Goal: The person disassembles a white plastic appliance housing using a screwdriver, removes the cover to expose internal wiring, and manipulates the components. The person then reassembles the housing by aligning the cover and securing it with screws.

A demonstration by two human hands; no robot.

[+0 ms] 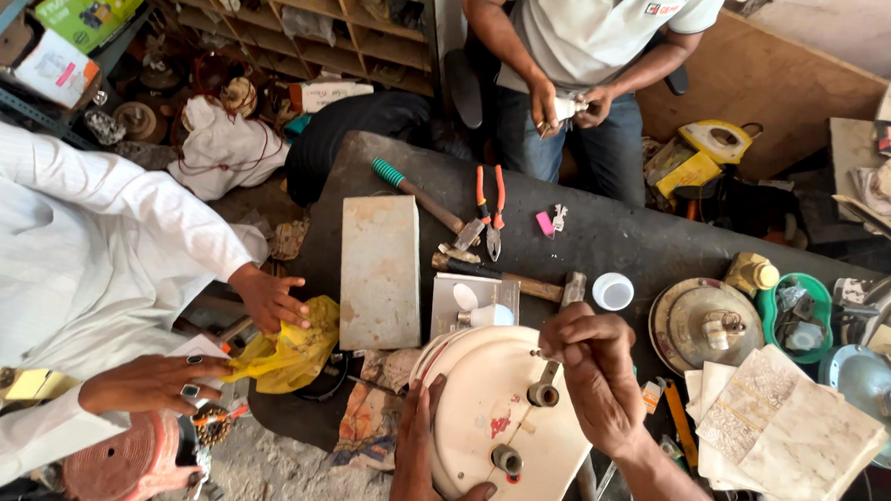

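Observation:
My left hand (426, 460) grips the lower left edge of a round cream-white appliance housing (479, 402) that lies on the dark worktable (606, 238). My right hand (591, 362) is closed on a small metal tool, pressing its tip onto a grey fitting (543, 393) on the housing. A second grey fitting (507, 459) sits lower on the housing.
A pale stone block (380, 270), a hammer (504, 276), orange-handled pliers (489, 212), a white cap (613, 290) and a round metal part (703, 327) lie on the table. A person in white holds a yellow bag (296, 349) at left. Another person (572, 96) works opposite. Stained papers (788, 426) lie at right.

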